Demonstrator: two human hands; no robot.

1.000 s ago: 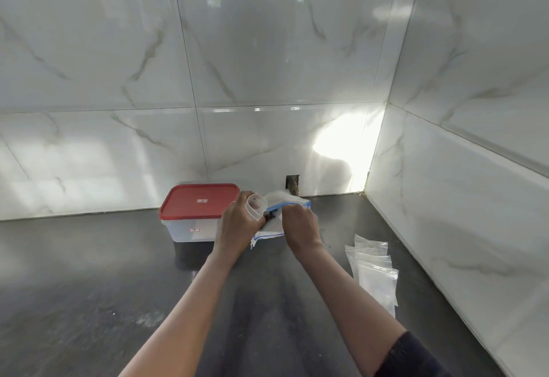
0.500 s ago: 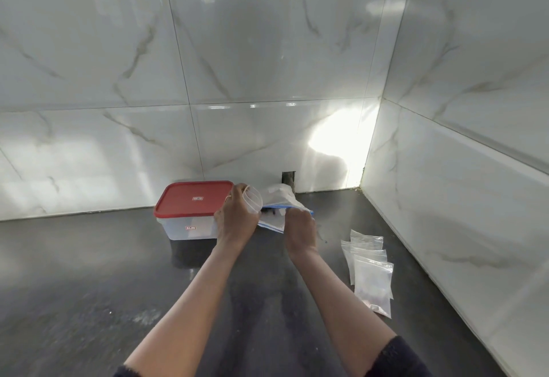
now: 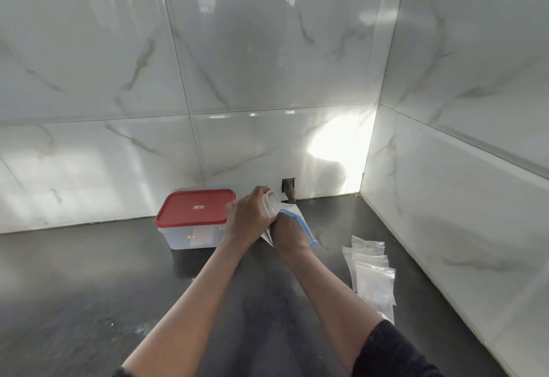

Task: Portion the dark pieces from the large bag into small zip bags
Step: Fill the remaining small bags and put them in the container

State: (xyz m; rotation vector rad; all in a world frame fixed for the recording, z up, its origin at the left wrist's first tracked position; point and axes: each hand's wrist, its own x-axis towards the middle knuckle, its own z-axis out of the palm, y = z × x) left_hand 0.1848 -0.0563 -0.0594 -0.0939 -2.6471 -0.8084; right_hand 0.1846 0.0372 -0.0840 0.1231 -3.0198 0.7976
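While the left hand keeps its fingers curled round the open mouth of a small zip bag, the right hand has slid in tight against it. A second ago the two were apart, now they touch. Its fingers are hidden down at the blue zip strip of the large bag, so I cannot tell whether they pinch anything or lie spread. That bag sits on the dark counter just right of the box, flatter than a moment back. My guess is that some dark pieces are about to go across, though none show from here. Spare bags wait stacked to the right. Writing? One small label on the red lid, another on the box side — both too small to read.
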